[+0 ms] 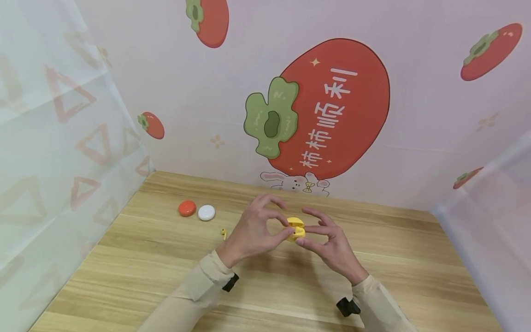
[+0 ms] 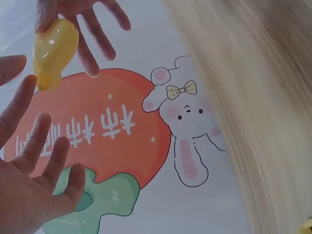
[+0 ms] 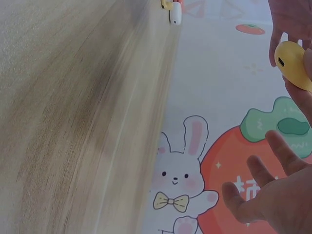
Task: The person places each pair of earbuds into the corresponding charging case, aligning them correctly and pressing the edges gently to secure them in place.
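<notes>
In the head view, a small yellow earbud case stands with its lid raised between the two hands, held above the wooden table. The left hand brings its thumb and index fingertip together at the case's left edge. Whether an earbud is between those tips is hidden. The right hand grips the case from the other side with thumb and fingers. In the left wrist view, the case's smooth yellow shell shows under the right thumb. A dark port marks the yellow case in the right wrist view. One yellow earbud lies left of the left hand.
A red round case and a white round case sit side by side at the back left of the wooden table. Printed cloth walls enclose the table at the back and both sides.
</notes>
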A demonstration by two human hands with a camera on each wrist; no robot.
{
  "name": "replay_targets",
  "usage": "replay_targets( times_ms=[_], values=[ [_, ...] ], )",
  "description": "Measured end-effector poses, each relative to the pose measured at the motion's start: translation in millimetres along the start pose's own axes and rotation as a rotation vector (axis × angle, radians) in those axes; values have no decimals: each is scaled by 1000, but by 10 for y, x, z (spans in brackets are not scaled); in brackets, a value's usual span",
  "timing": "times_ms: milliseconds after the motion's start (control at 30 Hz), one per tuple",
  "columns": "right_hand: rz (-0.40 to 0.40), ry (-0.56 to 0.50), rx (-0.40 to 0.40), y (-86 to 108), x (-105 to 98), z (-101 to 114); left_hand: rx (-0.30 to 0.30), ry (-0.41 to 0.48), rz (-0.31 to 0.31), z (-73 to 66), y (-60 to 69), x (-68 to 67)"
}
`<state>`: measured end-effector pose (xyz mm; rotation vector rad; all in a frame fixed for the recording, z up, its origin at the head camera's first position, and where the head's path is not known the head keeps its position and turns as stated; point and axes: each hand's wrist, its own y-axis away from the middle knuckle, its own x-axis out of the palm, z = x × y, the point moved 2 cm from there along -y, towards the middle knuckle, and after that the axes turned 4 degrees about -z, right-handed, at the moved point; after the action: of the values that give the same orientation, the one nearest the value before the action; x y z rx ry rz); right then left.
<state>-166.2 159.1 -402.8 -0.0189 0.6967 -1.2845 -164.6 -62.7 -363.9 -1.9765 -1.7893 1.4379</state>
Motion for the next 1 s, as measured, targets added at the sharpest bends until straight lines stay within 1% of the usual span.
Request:
replay_targets(
  times_ms=[133, 267, 433, 500, 667, 867, 933, 1000],
  values=[
    [-7, 3, 3, 9, -13, -14, -13, 36, -19, 55, -2, -59],
    [-17, 5, 3, 18, -32, -26, -54, 47, -24, 129, 2, -134],
    [-31, -18, 17, 29, -71, -46, -115, 27, -6, 249, 9, -252],
    [-36, -35, 24, 32, -86, -51, -145, 11, 15, 305, 19, -300],
    [-40, -52, 40, 39, -112, -72, -207, -87, 93, 453, 58, -407],
    [-48, -38, 62, 47, -146, -116, -260, -281, 212, 605, 120, -499],
    [-50, -45, 66, 47, -155, -125, -288, -338, 253, 667, 142, -513],
    [-50, -45, 70, 48, -167, -130, -330, -390, 292, 726, 164, -524]
  ],
)
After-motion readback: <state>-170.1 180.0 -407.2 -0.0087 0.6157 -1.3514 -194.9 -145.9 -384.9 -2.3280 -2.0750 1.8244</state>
